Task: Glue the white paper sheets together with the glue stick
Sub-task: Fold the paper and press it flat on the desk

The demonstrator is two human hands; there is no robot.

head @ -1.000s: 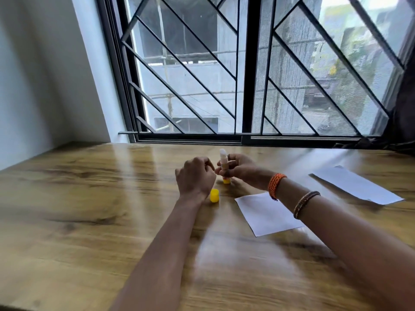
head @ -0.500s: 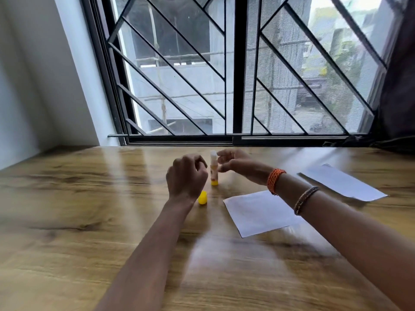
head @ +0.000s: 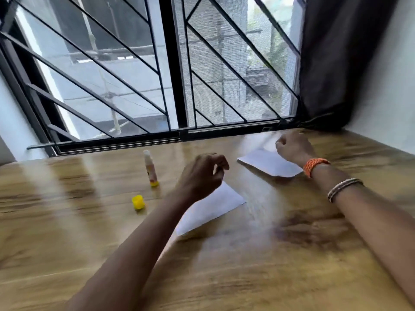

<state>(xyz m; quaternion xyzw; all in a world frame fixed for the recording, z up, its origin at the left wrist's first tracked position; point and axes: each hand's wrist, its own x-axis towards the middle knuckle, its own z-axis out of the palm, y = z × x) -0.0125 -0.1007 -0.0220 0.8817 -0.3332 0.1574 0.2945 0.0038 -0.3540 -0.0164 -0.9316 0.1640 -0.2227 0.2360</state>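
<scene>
- The right hand (head: 292, 149) has let go of the glue stick (head: 151, 168) and moved to the far right, to the far paper sheet (head: 269, 163).
- This hand is curled over the far edge of that sheet. It looks like it is pinching the paper, but the picture is too blurry to be sure.
- The left hand (head: 201, 173) has moved away from the glue stick too. It hovers with loosely bent fingers and holds nothing, just above the near paper sheet (head: 215, 204).
- The glue stick now stands upright by itself on the table (head: 67, 232), to the left of both hands.
- Its yellow cap (head: 138, 202) is off. The cap lies on the table, near the stick and a bit closer to the person.
- The open tube shows a white tip at the top, so the glue looks ready to use.
- The two sheets lie apart. No glue is seen on them yet.
- It seems the person is fetching the far sheet to bring it to the near one.
</scene>
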